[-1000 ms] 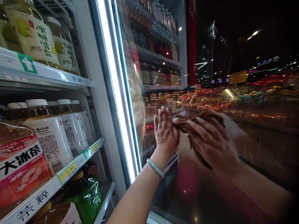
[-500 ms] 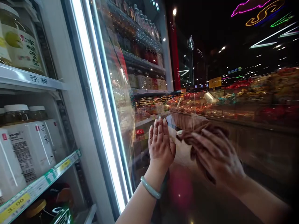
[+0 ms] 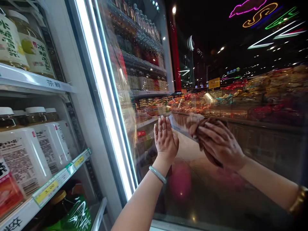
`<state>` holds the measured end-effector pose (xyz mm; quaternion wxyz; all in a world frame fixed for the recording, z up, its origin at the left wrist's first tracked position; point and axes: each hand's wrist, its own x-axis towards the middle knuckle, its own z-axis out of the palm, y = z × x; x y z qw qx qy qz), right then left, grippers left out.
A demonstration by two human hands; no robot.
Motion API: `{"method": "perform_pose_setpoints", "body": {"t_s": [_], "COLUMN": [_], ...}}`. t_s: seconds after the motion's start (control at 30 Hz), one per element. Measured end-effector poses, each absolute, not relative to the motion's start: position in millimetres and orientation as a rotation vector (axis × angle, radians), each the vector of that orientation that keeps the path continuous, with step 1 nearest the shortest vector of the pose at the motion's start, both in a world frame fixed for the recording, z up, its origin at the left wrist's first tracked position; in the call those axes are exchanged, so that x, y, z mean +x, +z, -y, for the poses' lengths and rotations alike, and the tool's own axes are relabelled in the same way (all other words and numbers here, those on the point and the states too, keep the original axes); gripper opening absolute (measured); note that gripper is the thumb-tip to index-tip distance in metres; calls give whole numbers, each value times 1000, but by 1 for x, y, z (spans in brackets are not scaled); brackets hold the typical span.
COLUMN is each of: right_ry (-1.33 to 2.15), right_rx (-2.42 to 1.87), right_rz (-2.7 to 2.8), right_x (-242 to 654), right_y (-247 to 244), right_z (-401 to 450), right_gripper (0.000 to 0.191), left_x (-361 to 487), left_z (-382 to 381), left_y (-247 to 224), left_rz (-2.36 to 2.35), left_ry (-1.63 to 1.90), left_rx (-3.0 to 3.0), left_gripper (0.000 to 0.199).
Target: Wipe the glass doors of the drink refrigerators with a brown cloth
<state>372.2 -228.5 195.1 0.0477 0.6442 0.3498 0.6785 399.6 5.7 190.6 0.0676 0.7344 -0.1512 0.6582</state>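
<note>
Head view, partner: "State of hands?"

Me: "My left hand (image 3: 166, 141) lies flat on the glass door (image 3: 199, 200), fingers pressed together, pointing up. My right hand (image 3: 223, 146) grips a bunched brown cloth (image 3: 213, 158) under its fingers."

Partner: "Cloth position?"

Me: "Against the glass, right of my left hand. Bottles (image 3: 52, 141) stand on shelves (image 3: 29, 76) left of the door's lit edge (image 3: 106, 99)."

green bottle (image 3: 74, 213) cut off below, gold bracelet (image 3: 298, 200) at right
</note>
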Motion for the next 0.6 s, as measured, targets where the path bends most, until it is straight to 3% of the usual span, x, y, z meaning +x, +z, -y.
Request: {"method": "perform_pose_setpoints", "body": {"t_s": [0.17,0.4,0.6], "right_ry": [2350,1983,2493], "right_rx": [2029,1929,1966], "right_rz": [-797,-1070,-562], "right_x": [381,370,385], "right_y": [232,199,258], "right_z": [192,259,235], "right_gripper": [65,54,49], "left_x": [405,402,402], "left_z": [30,38,44], "left_y": [199,194,199], "left_rz": [454,636,561], "left_ry": [2015,2058,2039], "left_rx": [2168,2171,2190], "left_gripper": [80,80,79]}}
